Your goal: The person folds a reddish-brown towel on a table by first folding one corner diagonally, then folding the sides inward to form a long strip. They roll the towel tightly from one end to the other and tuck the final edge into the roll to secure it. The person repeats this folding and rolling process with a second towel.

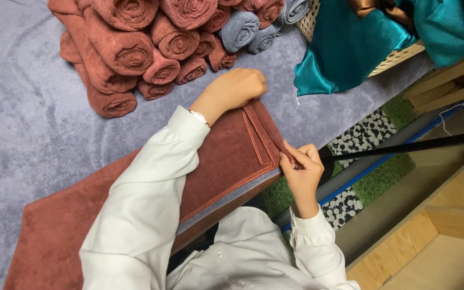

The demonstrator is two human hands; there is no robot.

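The grey plush tabletop (22, 123) lies bare to the left of the arms, with open room there; its near edge runs diagonally under the rust-red towel (226, 161), which lies flat along that edge with its lower border hanging just over it; beyond the edge the floor shows a green-and-pebble mat (366, 134) and pale wooden boards (430, 236). The towel is terracotta, short-piled, with a stitched hem of matching thread, and its far end is turned over in a narrow fold; the left hand (237, 88) is curled closed with its fingers pressing down on the top of that fold; the right hand (302, 166) pinches the fold's lower corner between thumb and fingers, right at the tabletop's edge. Well behind, a pile of rolled towels (135, 48), mostly the same red and a few blue-grey, crowds the far side; teal satin cloth (350, 43) spills from a woven basket (398, 56) at the right.
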